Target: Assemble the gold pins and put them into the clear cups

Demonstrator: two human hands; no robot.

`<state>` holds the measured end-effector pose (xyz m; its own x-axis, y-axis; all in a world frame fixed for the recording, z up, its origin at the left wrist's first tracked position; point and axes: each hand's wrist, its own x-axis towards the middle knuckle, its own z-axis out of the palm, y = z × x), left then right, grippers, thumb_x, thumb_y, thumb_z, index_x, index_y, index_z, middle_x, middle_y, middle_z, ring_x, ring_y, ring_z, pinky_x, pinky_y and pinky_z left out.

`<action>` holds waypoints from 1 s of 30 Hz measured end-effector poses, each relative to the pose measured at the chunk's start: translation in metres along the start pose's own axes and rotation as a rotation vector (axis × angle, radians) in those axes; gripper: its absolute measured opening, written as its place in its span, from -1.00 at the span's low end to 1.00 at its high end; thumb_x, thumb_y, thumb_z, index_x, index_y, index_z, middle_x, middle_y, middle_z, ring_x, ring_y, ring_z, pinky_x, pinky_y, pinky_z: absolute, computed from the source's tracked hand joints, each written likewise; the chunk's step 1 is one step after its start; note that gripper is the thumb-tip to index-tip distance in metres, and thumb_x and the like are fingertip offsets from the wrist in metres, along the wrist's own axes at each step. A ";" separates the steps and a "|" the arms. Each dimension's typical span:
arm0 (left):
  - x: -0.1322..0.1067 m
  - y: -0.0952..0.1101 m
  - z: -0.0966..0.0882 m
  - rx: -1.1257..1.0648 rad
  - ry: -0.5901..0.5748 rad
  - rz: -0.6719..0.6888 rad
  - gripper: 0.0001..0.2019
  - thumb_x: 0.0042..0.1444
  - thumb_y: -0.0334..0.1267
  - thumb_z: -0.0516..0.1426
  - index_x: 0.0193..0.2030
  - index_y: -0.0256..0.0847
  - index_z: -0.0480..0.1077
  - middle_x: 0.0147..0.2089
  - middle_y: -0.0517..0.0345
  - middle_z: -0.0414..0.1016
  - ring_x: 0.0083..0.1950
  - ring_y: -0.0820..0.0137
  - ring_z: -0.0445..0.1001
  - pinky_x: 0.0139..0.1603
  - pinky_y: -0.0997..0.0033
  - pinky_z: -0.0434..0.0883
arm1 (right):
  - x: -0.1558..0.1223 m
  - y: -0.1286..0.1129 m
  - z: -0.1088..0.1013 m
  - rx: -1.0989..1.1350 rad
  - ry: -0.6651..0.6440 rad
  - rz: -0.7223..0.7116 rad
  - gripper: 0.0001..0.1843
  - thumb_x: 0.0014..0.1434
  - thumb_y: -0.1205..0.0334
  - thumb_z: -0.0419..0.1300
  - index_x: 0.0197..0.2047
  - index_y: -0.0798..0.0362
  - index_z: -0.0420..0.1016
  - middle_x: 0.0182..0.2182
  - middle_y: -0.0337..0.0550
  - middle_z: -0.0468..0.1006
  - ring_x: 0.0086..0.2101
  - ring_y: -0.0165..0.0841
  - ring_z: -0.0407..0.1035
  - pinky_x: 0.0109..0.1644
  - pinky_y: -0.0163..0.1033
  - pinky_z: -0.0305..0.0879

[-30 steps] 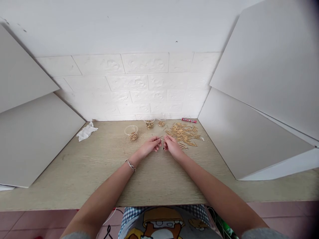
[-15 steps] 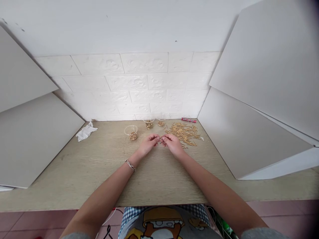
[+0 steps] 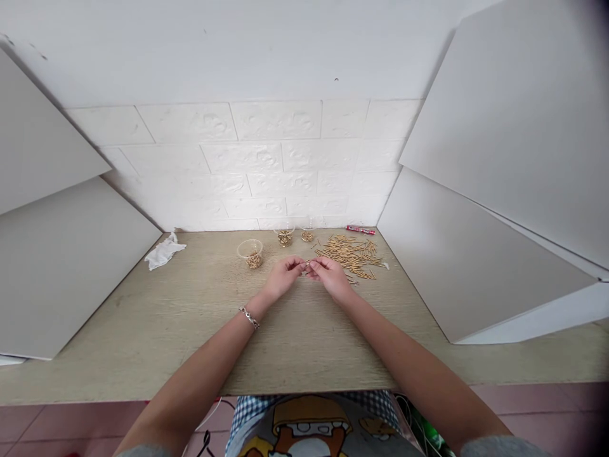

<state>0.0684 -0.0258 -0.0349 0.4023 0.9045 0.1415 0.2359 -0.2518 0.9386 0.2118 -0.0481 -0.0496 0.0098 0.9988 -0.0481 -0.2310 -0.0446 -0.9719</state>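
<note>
My left hand and my right hand meet over the middle of the table, fingertips pinched close together. Between them is a small gold-coloured piece, too small to make out fully; both hands seem to grip it. To the right of my right hand lies a loose pile of thin gold-coloured rods. Left of my left hand stands a clear round tub with small gold pieces in it. Behind the hands are two more clear tubs, one with gold pieces, the other with fewer pieces.
A crumpled white tissue lies at the left on the wooden table. A red tube-shaped packet rests by the back wall. White panels stand on both sides. A small whitish scrap sits at the pile's right edge.
The fingertips have shifted very slightly, and a little more of the gold-coloured piece shows between them. Everything else stays where it was.
</note>
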 end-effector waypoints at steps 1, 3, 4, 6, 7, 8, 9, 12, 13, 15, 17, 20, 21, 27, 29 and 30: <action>-0.001 0.002 0.000 0.052 0.012 0.018 -0.82 0.04 -0.20 0.06 -0.44 -0.26 0.39 -0.43 0.20 0.42 -0.38 0.46 0.32 -0.31 0.48 0.26 | 0.000 0.000 0.000 -0.011 0.006 -0.010 -0.74 -0.16 0.06 0.29 -0.44 0.06 0.43 -0.52 -0.22 0.52 -0.49 -0.37 0.41 -0.29 -0.19 0.39; -0.002 0.005 0.001 0.170 0.036 0.040 -0.81 0.06 -0.23 0.03 -0.45 -0.26 0.40 -0.44 0.18 0.43 -0.38 0.45 0.33 -0.33 0.48 0.25 | 0.000 0.001 0.000 -0.032 0.016 -0.036 -0.75 -0.15 0.07 0.27 -0.45 0.06 0.42 -0.53 -0.21 0.51 -0.48 -0.35 0.42 -0.28 -0.18 0.40; -0.003 0.007 0.001 0.228 0.047 0.046 -0.80 0.07 -0.25 0.02 -0.45 -0.26 0.41 -0.45 0.18 0.44 -0.39 0.45 0.33 -0.34 0.48 0.24 | 0.000 0.002 0.000 -0.044 0.019 -0.052 -0.76 -0.13 0.08 0.26 -0.45 0.06 0.42 -0.53 -0.20 0.51 -0.48 -0.35 0.42 -0.27 -0.17 0.40; -0.005 0.009 0.001 0.328 0.066 0.059 -0.79 0.08 -0.27 0.01 -0.44 -0.25 0.42 -0.46 0.19 0.44 -0.42 0.46 0.31 -0.37 0.48 0.22 | 0.001 0.004 0.000 -0.076 0.022 -0.095 -0.77 -0.11 0.08 0.24 -0.44 0.07 0.42 -0.52 -0.19 0.51 -0.46 -0.34 0.42 -0.26 -0.17 0.40; -0.006 0.010 0.001 0.366 0.073 0.067 -0.79 0.09 -0.28 0.01 -0.44 -0.25 0.43 -0.47 0.19 0.44 -0.43 0.47 0.31 -0.38 0.48 0.21 | 0.001 0.005 0.000 -0.098 0.022 -0.119 -0.78 -0.09 0.09 0.22 -0.43 0.07 0.42 -0.52 -0.18 0.52 -0.46 -0.34 0.43 -0.25 -0.17 0.40; -0.006 0.011 0.002 0.400 0.081 0.077 -0.79 0.09 -0.29 0.01 -0.44 -0.25 0.43 -0.47 0.19 0.44 -0.44 0.47 0.30 -0.39 0.48 0.21 | 0.001 0.006 -0.001 -0.124 0.023 -0.142 -0.78 -0.07 0.09 0.20 -0.43 0.08 0.42 -0.51 -0.17 0.52 -0.45 -0.34 0.43 -0.25 -0.17 0.40; -0.007 0.012 0.002 0.429 0.088 0.089 -0.80 0.09 -0.30 0.01 -0.44 -0.25 0.43 -0.48 0.19 0.43 -0.45 0.47 0.30 -0.38 0.48 0.21 | 0.001 0.007 -0.001 -0.153 0.025 -0.164 -0.79 -0.05 0.10 0.18 -0.42 0.08 0.42 -0.50 -0.17 0.52 -0.44 -0.34 0.43 -0.25 -0.18 0.39; -0.008 0.012 0.003 0.504 0.118 0.127 -0.82 0.08 -0.33 0.03 -0.45 -0.25 0.43 -0.48 0.18 0.43 -0.44 0.47 0.30 -0.37 0.48 0.21 | 0.000 0.009 -0.002 -0.249 0.033 -0.214 -0.81 0.01 0.13 0.13 -0.40 0.08 0.41 -0.48 -0.17 0.53 -0.43 -0.34 0.44 -0.24 -0.18 0.38; -0.008 0.012 0.003 0.525 0.128 0.138 -0.82 0.08 -0.35 0.03 -0.45 -0.25 0.42 -0.48 0.18 0.43 -0.44 0.47 0.30 -0.36 0.48 0.22 | -0.001 0.009 -0.002 -0.280 0.036 -0.229 -0.82 0.03 0.14 0.12 -0.40 0.08 0.41 -0.48 -0.17 0.53 -0.42 -0.34 0.44 -0.24 -0.19 0.38; -0.009 0.011 0.004 0.553 0.139 0.157 -0.83 0.08 -0.37 0.02 -0.44 -0.25 0.42 -0.47 0.17 0.43 -0.43 0.47 0.31 -0.34 0.48 0.22 | -0.002 0.008 -0.002 -0.347 0.042 -0.262 -0.83 0.06 0.16 0.09 -0.39 0.07 0.41 -0.48 -0.17 0.53 -0.42 -0.35 0.44 -0.24 -0.20 0.36; -0.009 0.011 0.005 0.566 0.139 0.173 -0.83 0.08 -0.38 0.02 -0.43 -0.25 0.42 -0.46 0.17 0.43 -0.42 0.47 0.32 -0.34 0.48 0.22 | -0.004 0.006 -0.002 -0.430 0.061 -0.303 -0.83 0.08 0.19 0.06 -0.39 0.07 0.41 -0.49 -0.18 0.53 -0.41 -0.35 0.43 -0.24 -0.21 0.34; -0.010 0.010 0.005 0.572 0.132 0.196 -0.83 0.09 -0.36 0.02 -0.42 -0.24 0.42 -0.45 0.16 0.44 -0.41 0.46 0.32 -0.33 0.47 0.23 | -0.005 0.003 -0.003 -0.585 0.091 -0.399 -0.85 0.09 0.23 0.06 -0.40 0.06 0.42 -0.47 -0.17 0.53 -0.41 -0.35 0.40 -0.24 -0.23 0.30; -0.010 0.010 0.005 0.570 0.133 0.198 -0.83 0.09 -0.35 0.02 -0.42 -0.24 0.42 -0.45 0.16 0.44 -0.41 0.46 0.33 -0.33 0.47 0.23 | -0.006 0.002 -0.004 -0.631 0.095 -0.433 -0.85 0.08 0.24 0.06 -0.41 0.05 0.43 -0.46 -0.17 0.53 -0.40 -0.35 0.39 -0.24 -0.23 0.28; -0.007 0.011 0.003 0.389 0.113 0.122 -0.82 0.08 -0.28 0.03 -0.45 -0.23 0.42 -0.48 0.20 0.43 -0.43 0.47 0.32 -0.37 0.47 0.21 | -0.006 -0.002 -0.006 -0.608 0.046 -0.417 -0.85 0.09 0.23 0.05 -0.42 0.04 0.41 -0.48 -0.20 0.51 -0.41 -0.37 0.38 -0.26 -0.25 0.26; -0.005 0.010 0.003 0.248 0.088 0.073 -0.81 0.06 -0.25 0.04 -0.46 -0.23 0.41 -0.48 0.20 0.43 -0.44 0.47 0.32 -0.39 0.48 0.21 | -0.005 -0.002 -0.006 -0.524 0.015 -0.376 -0.85 0.09 0.22 0.05 -0.41 0.05 0.40 -0.49 -0.21 0.51 -0.41 -0.37 0.39 -0.26 -0.26 0.28; -0.004 0.009 0.003 0.170 0.072 0.050 -0.81 0.05 -0.23 0.04 -0.47 -0.24 0.40 -0.48 0.21 0.43 -0.44 0.47 0.32 -0.40 0.48 0.22 | -0.004 -0.002 -0.006 -0.492 0.001 -0.361 -0.85 0.09 0.21 0.04 -0.41 0.05 0.39 -0.49 -0.21 0.50 -0.41 -0.37 0.39 -0.26 -0.26 0.28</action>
<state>0.0716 -0.0329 -0.0283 0.3541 0.9102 0.2148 0.3660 -0.3462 0.8638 0.2184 -0.0524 -0.0486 0.0049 0.9526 0.3042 0.2634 0.2922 -0.9193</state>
